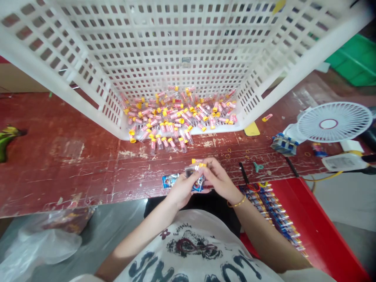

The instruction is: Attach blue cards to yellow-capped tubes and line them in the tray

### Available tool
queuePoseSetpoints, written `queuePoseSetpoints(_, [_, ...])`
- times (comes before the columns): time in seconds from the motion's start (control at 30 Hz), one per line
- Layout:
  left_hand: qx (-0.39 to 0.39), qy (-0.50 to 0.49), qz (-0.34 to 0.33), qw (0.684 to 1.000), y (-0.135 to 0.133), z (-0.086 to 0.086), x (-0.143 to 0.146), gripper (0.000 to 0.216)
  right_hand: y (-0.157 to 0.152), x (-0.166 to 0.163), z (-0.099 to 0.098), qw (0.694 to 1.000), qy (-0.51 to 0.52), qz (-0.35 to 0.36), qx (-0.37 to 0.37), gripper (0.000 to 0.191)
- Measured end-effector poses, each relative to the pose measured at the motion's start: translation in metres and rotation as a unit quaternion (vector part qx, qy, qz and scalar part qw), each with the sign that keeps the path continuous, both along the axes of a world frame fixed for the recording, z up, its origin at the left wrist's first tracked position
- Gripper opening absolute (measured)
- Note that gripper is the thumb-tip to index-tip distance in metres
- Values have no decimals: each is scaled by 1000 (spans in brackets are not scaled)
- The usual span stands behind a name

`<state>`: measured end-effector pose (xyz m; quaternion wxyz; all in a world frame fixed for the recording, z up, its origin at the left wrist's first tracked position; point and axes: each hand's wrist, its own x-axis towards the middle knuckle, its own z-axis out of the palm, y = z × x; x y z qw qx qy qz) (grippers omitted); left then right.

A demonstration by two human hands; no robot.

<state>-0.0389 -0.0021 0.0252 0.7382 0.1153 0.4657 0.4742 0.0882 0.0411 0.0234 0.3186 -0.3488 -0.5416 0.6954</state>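
My left hand (182,188) and my right hand (216,178) meet at the near edge of the red table (73,156), both closed round a small bundle of clear tubes with yellow caps (196,169) and a blue printed card (199,184). A second blue card (169,180) lies on the table just left of my left hand. A tipped white plastic crate (188,51) lies on its side beyond my hands, and a heap of yellow-capped pink tubes (179,113) spills from its mouth onto the table.
A white fan (331,122) and a charger with a yellow cable stand at the right. A row of packed blue cards (276,213) lies on a red stool at my right. A loose plastic bag (41,239) sits lower left; bananas (7,137) at the left edge.
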Motion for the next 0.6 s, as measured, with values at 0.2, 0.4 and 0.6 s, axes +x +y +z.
queuePoseSetpoints(0.2, [-38, -21, -13, 999, 9, 4, 4, 41, -24, 3, -8, 987, -93, -57, 122, 83])
queuePoseSetpoints(0.4, [-25, 11, -12, 1000, 0, -2, 0, 34, -18, 8, -14, 964, -124, -110, 210, 64])
queuePoseSetpoints(0.6, [-5, 3, -6, 1000, -3, -3, 4, 33, -20, 9, -9, 967, -102, -104, 209, 61])
